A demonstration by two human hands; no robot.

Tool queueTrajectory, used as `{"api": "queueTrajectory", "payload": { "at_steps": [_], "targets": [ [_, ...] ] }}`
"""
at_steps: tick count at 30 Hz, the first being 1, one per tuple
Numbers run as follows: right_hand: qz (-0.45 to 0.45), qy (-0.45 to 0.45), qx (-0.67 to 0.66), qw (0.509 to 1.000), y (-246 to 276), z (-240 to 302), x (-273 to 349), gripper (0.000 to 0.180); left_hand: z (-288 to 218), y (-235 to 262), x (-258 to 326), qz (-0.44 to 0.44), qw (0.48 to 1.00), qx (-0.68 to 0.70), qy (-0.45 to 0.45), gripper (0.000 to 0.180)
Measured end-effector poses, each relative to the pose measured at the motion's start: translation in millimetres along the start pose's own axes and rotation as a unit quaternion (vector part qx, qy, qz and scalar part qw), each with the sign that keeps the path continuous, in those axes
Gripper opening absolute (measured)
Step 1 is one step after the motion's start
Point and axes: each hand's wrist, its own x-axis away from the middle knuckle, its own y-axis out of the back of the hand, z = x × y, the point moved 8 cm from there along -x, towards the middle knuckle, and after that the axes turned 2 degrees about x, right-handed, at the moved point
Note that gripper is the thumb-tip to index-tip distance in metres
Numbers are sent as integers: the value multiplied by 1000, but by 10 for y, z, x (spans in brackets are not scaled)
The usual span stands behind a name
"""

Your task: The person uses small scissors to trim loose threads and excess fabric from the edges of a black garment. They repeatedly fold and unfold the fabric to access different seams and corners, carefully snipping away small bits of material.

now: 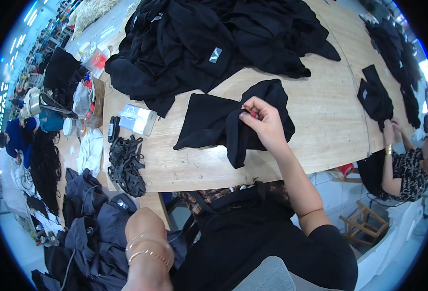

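A black knit garment (202, 121) lies partly folded on the wooden table in front of me. My right hand (266, 123) is closed on a raised fold of it, thumb and fingers pinched together. Something small and red shows between those fingers, too little of it to name. Down at the lower left, my left hand (146, 223) is bent over dark grey garments (95, 237) beside the table. Its fingers are out of sight, so whether it grips the cloth cannot be seen. Bracelets circle the left wrist.
A big heap of black garments (190, 53) covers the table's far side. On the left lie a tissue pack (137, 120), a small black case (113, 129) and a pile of dark straps (126, 162). At right, a co-worker's hands (393, 126) touch another black garment (376, 97); a wooden stool (364, 223) stands below.
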Motion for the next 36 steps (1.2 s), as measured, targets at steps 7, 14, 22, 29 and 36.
{"api": "queueTrajectory", "payload": {
  "at_steps": [7,14,22,29,36],
  "targets": [
    [-2,25,0,1000,-58,188,-83,10,748,-288,1443,12,820,97,564,33],
    [19,8,36,999,-172,249,-90,8,80,-1562,2794,245,589,97,763,24],
    [94,-32,-15,995,-78,162,-137,17,273,-1419,3065,230,416,267,838,24],
    [106,23,105,989,-221,98,-261,18,98,-1390,3281,159,243,336,896,23],
    [142,71,87,984,-236,415,-93,27,151,-1358,3269,144,267,320,897,24]
  ]
}}
